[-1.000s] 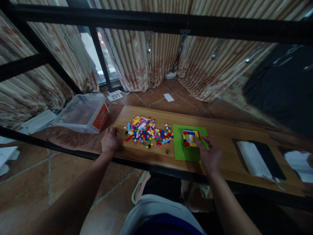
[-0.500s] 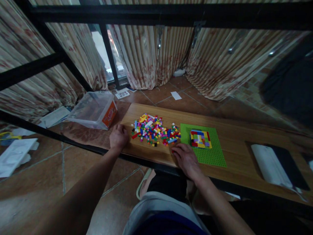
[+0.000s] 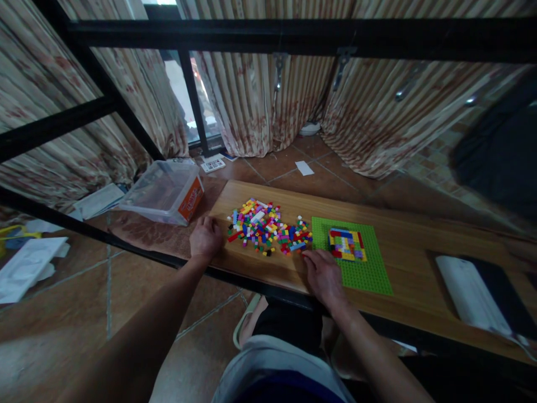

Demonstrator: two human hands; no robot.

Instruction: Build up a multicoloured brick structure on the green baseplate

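A heap of small coloured bricks [image 3: 268,226] lies on a wooden board [image 3: 403,246]. To its right sits a green baseplate [image 3: 364,271] carrying a flat multicoloured block of bricks [image 3: 346,244]. My left hand [image 3: 205,238] rests on the board's left end beside the heap, fingers curled in a loose fist. My right hand [image 3: 323,274] lies at the heap's near right edge, just left of the baseplate, with fingertips down on the board. Whether it pinches a brick is hidden.
A clear plastic bin with an orange label [image 3: 165,193] lies on its side left of the board. A white and black object [image 3: 470,291] rests at the board's right end. Black metal bars [image 3: 293,36] cross the view; striped curtains and papers are behind.
My right hand left the brick block on the baseplate and came left to the near edge of the heap. The view shifted slightly. My left hand stayed put.
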